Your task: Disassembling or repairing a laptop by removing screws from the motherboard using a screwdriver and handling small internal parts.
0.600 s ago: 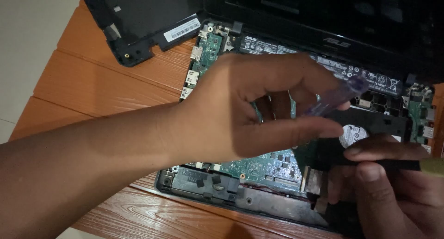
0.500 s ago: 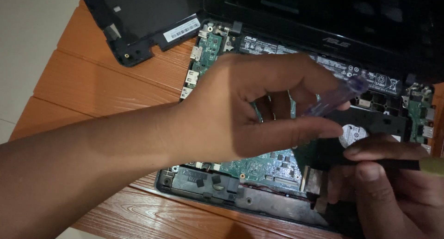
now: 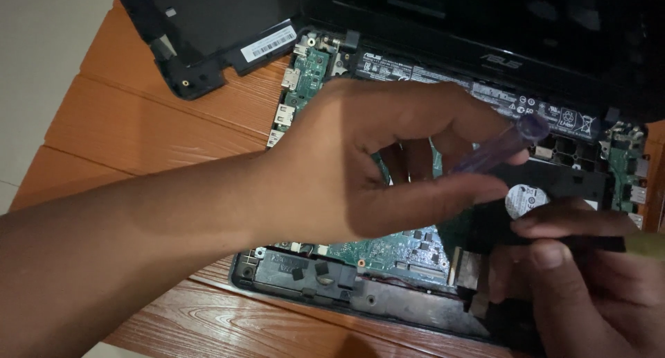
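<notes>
Left hand (image 3: 367,164) pinches translucent purple plastic screwdriver handle (image 3: 502,142), tilted over the opened black laptop chassis (image 3: 388,299) near the orange wooden surface's (image 3: 138,122) right edge. Right hand (image 3: 589,275) fingers closed on black hard drive (image 3: 554,191). Handle: light, stiff, likely slick; grip mid-handle.

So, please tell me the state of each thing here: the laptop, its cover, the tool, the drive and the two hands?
laptop: opened up, green board bare
black cover panel: taken off, lying on the wooden table
purple tool handle: held, tilted
hard drive: seated in its bay
left hand: gripping the handle
right hand: fingers on the drive
</notes>
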